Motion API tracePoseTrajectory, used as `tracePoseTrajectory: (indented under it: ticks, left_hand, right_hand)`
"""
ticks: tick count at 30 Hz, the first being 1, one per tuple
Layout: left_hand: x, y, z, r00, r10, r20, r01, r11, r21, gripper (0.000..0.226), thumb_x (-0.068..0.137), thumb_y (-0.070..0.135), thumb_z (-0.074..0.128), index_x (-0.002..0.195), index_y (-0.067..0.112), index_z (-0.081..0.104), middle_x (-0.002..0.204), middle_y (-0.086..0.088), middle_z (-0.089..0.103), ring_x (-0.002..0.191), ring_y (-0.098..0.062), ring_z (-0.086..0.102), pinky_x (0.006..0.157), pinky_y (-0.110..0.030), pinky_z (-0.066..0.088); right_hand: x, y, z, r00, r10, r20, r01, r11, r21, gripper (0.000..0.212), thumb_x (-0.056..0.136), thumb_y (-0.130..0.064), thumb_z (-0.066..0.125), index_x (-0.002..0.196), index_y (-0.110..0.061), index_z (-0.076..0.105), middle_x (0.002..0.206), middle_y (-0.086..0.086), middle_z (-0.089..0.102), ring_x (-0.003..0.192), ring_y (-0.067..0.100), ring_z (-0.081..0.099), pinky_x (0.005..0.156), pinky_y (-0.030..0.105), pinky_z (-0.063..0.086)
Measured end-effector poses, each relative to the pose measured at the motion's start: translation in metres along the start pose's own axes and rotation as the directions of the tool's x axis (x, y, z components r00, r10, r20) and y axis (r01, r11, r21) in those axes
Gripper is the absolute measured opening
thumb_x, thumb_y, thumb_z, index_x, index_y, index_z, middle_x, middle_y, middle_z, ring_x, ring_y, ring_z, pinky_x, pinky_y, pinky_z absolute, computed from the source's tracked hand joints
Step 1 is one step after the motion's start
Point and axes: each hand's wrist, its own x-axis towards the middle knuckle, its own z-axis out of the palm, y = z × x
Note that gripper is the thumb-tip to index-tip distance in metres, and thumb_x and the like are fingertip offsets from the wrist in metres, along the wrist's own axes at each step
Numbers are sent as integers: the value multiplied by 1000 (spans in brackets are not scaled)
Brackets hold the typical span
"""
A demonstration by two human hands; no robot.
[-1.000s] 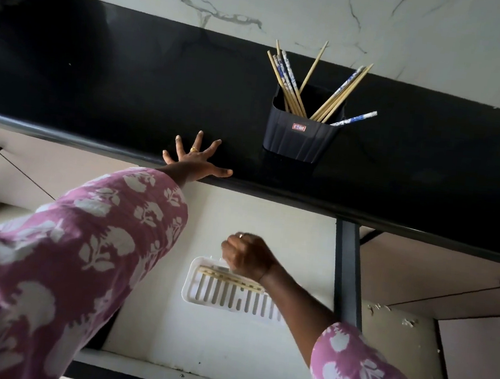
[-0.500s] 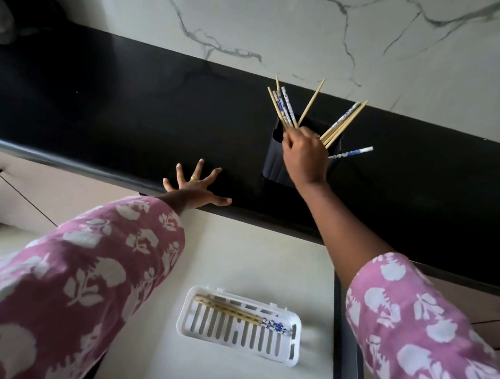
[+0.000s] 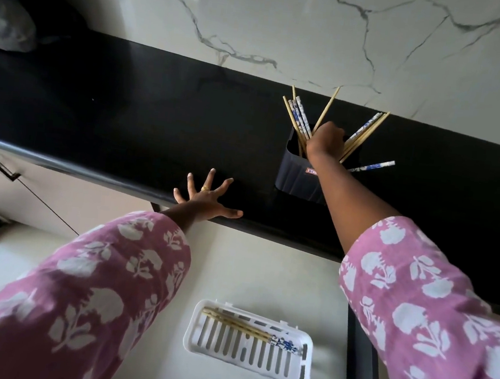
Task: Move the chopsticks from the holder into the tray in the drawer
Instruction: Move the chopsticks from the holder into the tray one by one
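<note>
Head view. Left hand (image 3: 207, 198) released, fingers spread flat on the black tabletop (image 3: 127, 114) edge. Right hand (image 3: 326, 141) curled at the mouth of the dark holder (image 3: 296, 175), among the chopsticks (image 3: 299, 117); fingers hidden, cannot tell if it grasps any. Below, in the open drawer (image 3: 250, 266), the white slotted tray (image 3: 304, 377) holds a few sticks (image 3: 240, 327) lying flat.

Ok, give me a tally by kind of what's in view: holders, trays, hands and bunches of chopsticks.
Dark holder: 1
White slotted tray: 1
Hands: 2, left hand and right hand
Bunches of chopsticks: 2, one in the holder, one in the tray; the single sticks overlap too much to count
Total: 6
</note>
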Motion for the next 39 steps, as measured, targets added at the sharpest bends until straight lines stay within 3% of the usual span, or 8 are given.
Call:
tracePoseTrajectory:
  ticks: [10,17,20,23,28,31,35,39]
  left_hand:
    - [-4,4,-2,1000,-12,-15,12,1000,-24,97,64,76,60,139,61,0,153,19,-26,138,-34,-32,104,-67,-9]
    - [-5,7,-15,997,-43,67,51,992,-112,76,80,69,49,141,58,5,155,18,-20,141,-34,-25,107,-65,-6]
    - [-9,21,-30,995,-58,87,65,995,-82,72,88,55,50,147,43,11,159,6,-12,142,-42,-13,112,-61,2]
    - [-22,51,-45,997,72,-34,-77,977,-199,58,93,39,52,146,22,34,154,-8,27,139,-35,28,113,-42,27]
    - [-64,113,-73,874,330,-357,-486,617,-619,50,91,35,58,137,19,48,138,-3,53,126,-11,47,101,-22,36]
    - [-83,138,-89,764,359,-536,-645,428,-633,47,92,31,58,136,18,49,128,2,59,117,-5,51,91,-16,40]
    - [-100,150,-98,634,288,-718,-771,311,-556,34,92,22,58,124,11,61,105,6,66,98,2,60,80,-6,46]
    - [-112,151,-99,570,240,-785,-806,348,-479,19,92,19,59,100,9,72,89,-10,73,75,-6,64,67,-24,50]
  right_hand:
    - [-4,1,-16,996,-87,-23,88,995,40,20,90,-11,59,107,-5,66,116,19,62,105,31,61,84,36,52]
    - [-10,-20,-97,957,35,-289,87,913,399,16,81,-19,65,85,-7,75,85,12,75,80,25,68,59,22,39]
    - [-14,-20,-128,945,237,-228,-20,733,680,17,79,-17,69,88,-5,75,78,12,75,75,25,70,78,37,57]
    - [-32,-17,-142,919,393,-29,-143,402,904,18,80,-8,69,94,4,71,61,6,64,57,16,63,66,29,59]
    - [-74,-9,-147,808,461,367,-347,-132,929,24,83,0,68,105,9,65,92,14,68,83,19,69,76,26,60]
    - [-87,-7,-150,770,407,492,-442,-215,871,19,88,-1,61,106,4,64,103,12,64,100,20,65,83,24,57]
    - [-101,-8,-144,677,390,624,-519,-347,781,11,86,-7,66,77,-4,61,72,5,59,46,11,62,38,16,51]
    - [-116,-6,-134,655,361,663,-598,-288,748,23,87,-10,65,66,-4,57,45,5,60,21,11,51,30,16,46]
